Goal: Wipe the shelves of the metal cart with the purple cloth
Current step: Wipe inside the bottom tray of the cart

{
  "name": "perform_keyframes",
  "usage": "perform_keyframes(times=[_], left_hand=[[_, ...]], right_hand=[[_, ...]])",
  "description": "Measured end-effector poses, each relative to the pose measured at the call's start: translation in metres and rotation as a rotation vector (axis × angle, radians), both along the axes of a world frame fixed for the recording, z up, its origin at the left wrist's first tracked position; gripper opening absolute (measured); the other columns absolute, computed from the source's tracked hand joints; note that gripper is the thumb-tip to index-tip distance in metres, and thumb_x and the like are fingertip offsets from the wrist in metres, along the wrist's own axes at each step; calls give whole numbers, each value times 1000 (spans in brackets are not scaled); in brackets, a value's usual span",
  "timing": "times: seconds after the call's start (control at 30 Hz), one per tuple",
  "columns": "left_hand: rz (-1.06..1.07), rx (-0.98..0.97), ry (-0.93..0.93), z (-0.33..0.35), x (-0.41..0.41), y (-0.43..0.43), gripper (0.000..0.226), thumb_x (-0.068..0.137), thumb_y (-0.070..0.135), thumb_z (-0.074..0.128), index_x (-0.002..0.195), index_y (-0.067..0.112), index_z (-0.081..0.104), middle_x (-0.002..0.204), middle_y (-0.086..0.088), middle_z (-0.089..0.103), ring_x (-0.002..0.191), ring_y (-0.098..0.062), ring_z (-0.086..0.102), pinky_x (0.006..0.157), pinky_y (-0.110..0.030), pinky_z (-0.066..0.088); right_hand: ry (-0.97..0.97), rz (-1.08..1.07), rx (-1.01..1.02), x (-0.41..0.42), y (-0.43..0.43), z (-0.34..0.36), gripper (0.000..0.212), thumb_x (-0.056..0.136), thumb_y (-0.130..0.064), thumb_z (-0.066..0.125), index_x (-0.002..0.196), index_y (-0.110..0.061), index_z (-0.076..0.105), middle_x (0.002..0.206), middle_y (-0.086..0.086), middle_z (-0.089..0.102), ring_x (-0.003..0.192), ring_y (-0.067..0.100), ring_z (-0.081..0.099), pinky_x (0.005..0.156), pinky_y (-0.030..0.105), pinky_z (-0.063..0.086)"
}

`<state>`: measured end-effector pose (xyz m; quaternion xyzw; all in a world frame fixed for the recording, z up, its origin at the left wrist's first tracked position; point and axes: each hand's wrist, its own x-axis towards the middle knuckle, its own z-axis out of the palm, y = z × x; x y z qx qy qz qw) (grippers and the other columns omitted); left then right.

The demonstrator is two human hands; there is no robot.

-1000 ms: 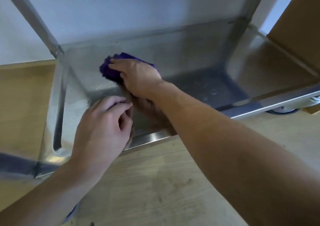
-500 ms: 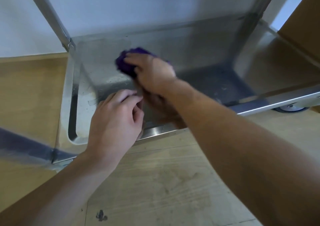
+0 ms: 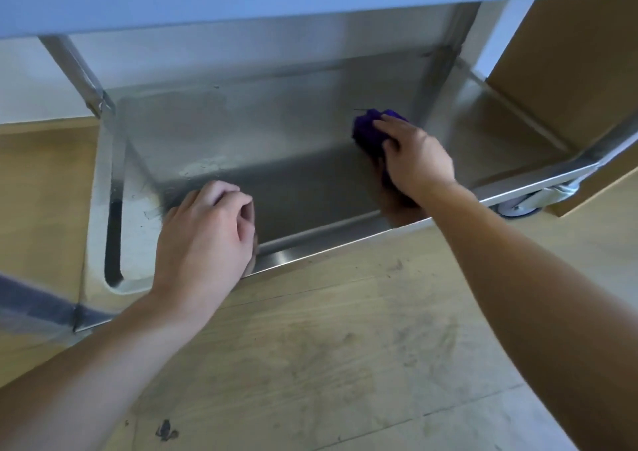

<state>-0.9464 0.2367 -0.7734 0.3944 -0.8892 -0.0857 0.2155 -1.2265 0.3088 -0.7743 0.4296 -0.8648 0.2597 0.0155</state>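
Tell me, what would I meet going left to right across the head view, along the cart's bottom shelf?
handle slot → left hand → purple cloth → right hand → caster wheel

The left hand [image 3: 203, 233] is sitting in a loose fist (knuckles up); the right hand [image 3: 417, 160], arm outstretched, is gripping a bunched purple cloth [image 3: 367, 129].
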Motion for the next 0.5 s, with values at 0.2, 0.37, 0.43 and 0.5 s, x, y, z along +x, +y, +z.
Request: perform_keyframes(times=[0.2,0.37,0.43,0.5], left_hand=[[13,27,-9,-2,2,6,26,84,14,48,96,14,71,111,2,64,96,-23,63,85,-46,52],[4,77,3,-2,7,6,30,88,13,46,103,14,72,118,3,63,97,-22,66,90,-45,51],[1,71,23,-2,10,7,31,89,9,50,111,10,71,124,-2,62,108,-23,62,95,-45,50],[-26,71,33,-2,14,8,31,90,6,52,116,7,69,128,-3,61,113,-22,59,98,-42,49]], right_hand=[[30,-170,-37,8,27,-4,43,95,-14,45,133,-29,56,144,-12,49,131,19,45,103,32,38],[20,-77,-73,59,-12,-7,48,86,-9,47,130,-27,58,143,-10,50,130,18,47,101,28,38],[0,21,-84,82,-35,-5,46,85,-9,48,127,-26,61,142,-11,51,128,17,49,98,27,39],[9,152,-81,108,-58,-4,44,86,-9,49,124,-26,62,140,-12,52,125,17,51,94,25,40]])
